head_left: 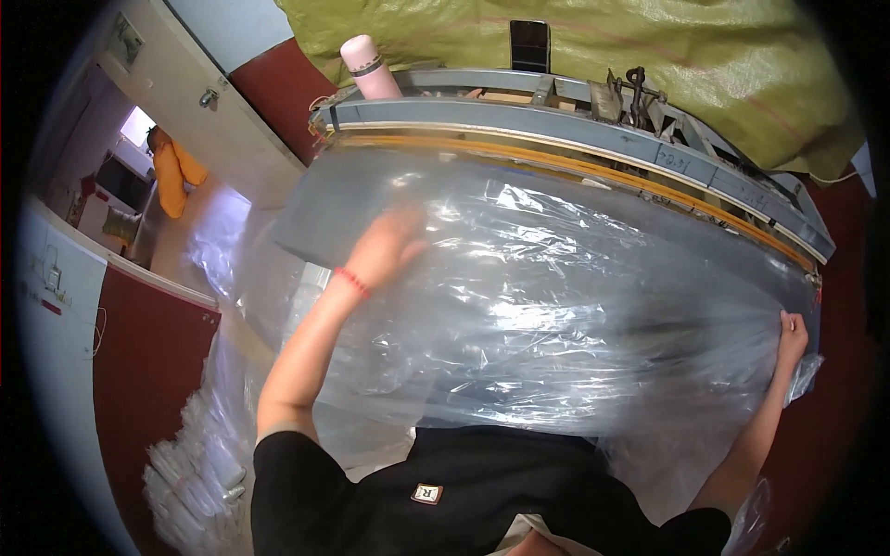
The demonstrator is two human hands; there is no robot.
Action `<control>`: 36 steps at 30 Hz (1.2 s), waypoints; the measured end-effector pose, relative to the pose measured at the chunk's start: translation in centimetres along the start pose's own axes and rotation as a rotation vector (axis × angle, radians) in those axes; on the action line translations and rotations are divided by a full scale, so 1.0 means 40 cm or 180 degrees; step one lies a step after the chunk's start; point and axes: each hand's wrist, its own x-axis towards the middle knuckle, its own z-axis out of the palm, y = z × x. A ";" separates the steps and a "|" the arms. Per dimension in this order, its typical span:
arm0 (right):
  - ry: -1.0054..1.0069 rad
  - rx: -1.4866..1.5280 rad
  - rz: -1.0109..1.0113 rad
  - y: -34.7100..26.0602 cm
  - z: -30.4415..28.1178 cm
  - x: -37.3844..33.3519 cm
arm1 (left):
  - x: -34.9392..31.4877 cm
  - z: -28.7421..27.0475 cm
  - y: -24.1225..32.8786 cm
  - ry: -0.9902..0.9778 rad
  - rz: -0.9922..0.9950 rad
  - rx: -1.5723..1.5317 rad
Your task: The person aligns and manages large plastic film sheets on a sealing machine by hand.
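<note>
A wide sheet of clear plastic film (556, 315) lies wrinkled and shiny over a grey work surface and comes down to the front of my black shirt. My left hand (389, 243), blurred by motion, is over the left part of the film with its fingers stretched out and its thumb apart. A red bracelet (351, 282) is round that wrist. At the far right, my right hand (792, 335) pinches the film's edge between thumb and fingers, and creases run out from there. Behind the film stands a long grey metal frame (575, 119) with an orange strip (556, 165) along it.
A pink bottle (370, 69) and a dark phone (529, 46) are at the back, near a yellow-green tarp (695, 65). Bundled clear plastic (190, 473) lies at lower left. Beyond an open door (199, 88), a person in orange (171, 176) is in another room.
</note>
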 end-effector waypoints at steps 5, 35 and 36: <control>-0.0129 -0.0121 0.0283 0.023 -0.005 0.003 | 0.078 0.079 -0.097 -0.0280 -0.0502 0.0268; 0.1059 0.0614 0.0478 0.112 0.112 0.134 | 0.243 0.224 -0.321 0.2546 -0.2413 -0.1668; 0.1082 0.0850 0.0596 0.082 0.158 0.158 | 0.257 0.227 -0.349 0.2639 -0.2360 -0.1689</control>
